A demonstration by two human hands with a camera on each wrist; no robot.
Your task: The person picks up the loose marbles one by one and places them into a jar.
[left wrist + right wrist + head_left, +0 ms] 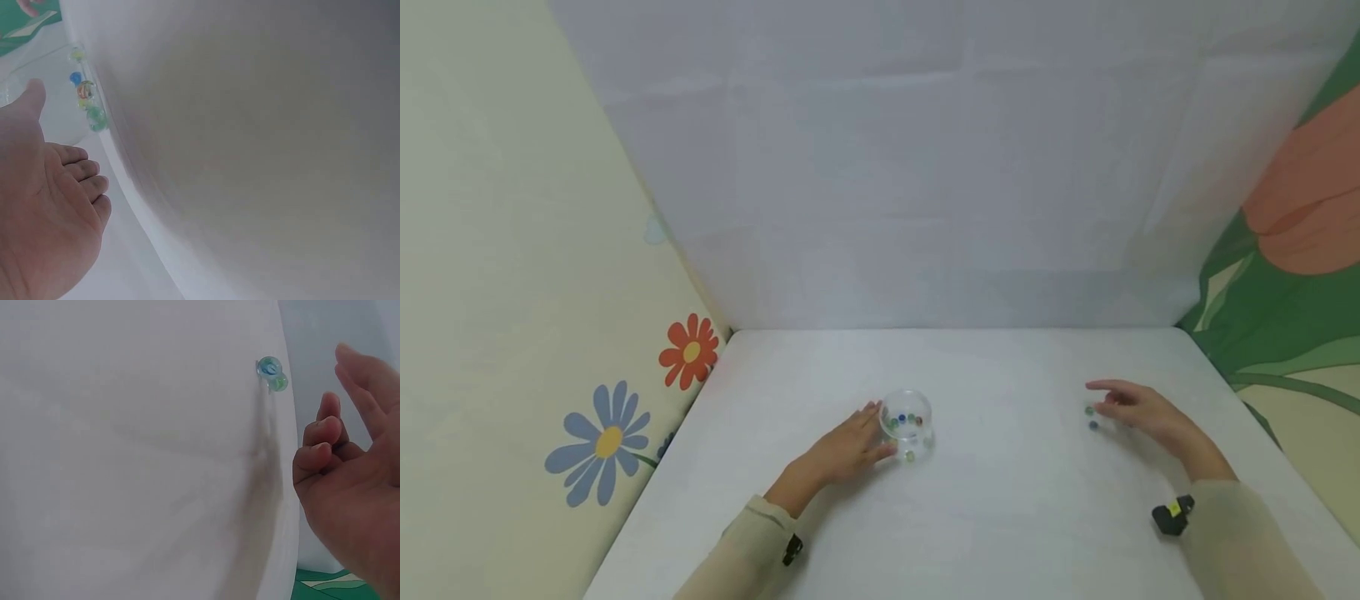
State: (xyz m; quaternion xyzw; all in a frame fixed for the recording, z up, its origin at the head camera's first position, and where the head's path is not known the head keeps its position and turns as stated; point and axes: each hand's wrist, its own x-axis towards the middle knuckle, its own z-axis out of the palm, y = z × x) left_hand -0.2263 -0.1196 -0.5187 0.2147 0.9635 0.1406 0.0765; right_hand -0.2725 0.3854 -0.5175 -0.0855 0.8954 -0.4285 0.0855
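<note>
A clear round container (906,433) stands on the white table with several coloured glass marbles (902,418) in it. One pale yellow-green marble (910,456) shows at its near side; whether inside or outside, I cannot tell. My left hand (850,446) lies at the container's left side, fingers extended and thumb apart. In the left wrist view, the left palm (47,219) is bare. To the right, a green marble (1089,410) and a blue marble (1093,425) lie close together. My right hand (1138,410) hovers beside them, index finger extended, other fingers bent, holding nothing.
The white tabletop (1000,500) reaches back to a hanging white sheet (955,208). Walls with painted flowers (608,443) stand on both sides. A black device (1172,515) is worn at the right wrist.
</note>
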